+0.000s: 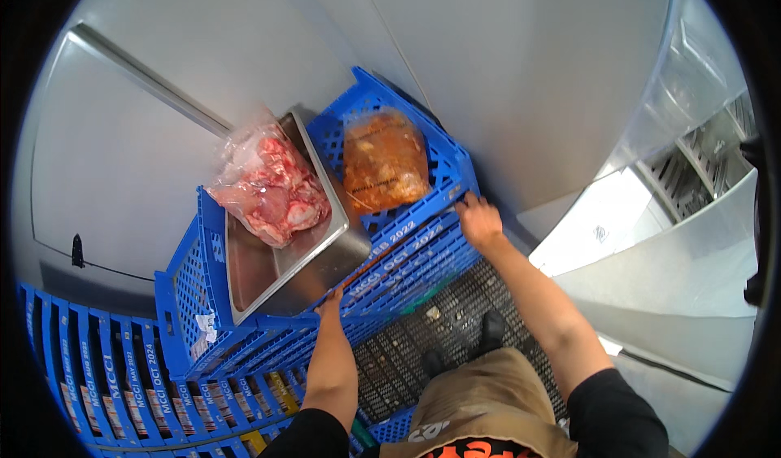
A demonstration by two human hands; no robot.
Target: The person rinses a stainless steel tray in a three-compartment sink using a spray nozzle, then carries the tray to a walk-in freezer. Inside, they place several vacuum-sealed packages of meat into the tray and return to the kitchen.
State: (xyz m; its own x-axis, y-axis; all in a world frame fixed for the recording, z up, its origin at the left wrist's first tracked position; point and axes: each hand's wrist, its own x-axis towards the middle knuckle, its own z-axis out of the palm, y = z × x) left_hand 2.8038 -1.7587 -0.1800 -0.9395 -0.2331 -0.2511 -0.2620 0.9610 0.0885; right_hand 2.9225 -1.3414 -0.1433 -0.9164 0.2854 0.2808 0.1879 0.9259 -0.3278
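Note:
My left hand (331, 302) grips the near rim of the top blue plastic crate (406, 217), its fingertips hidden under the steel pan's side. At the crate's right front corner, my right hand (481, 219) has its fingers hooked on the rim. A deep stainless steel pan (329, 275) sits tilted in the crate's left part. Inside it, and leaning over its far edge, is a clear plastic bag of raw meat (280, 189). Right of the pan, a clear bag of orange marinated meat (386, 159) lies on the crate's lattice floor.
More blue crates (421, 253) are stacked beneath. Blue crates holding labelled packs (137, 391) line the lower left. Grey metal panels (488, 61) rise behind; plastic strip curtains (671, 269) hang at right. Underfoot is a black perforated mat (396, 360) with scattered debris.

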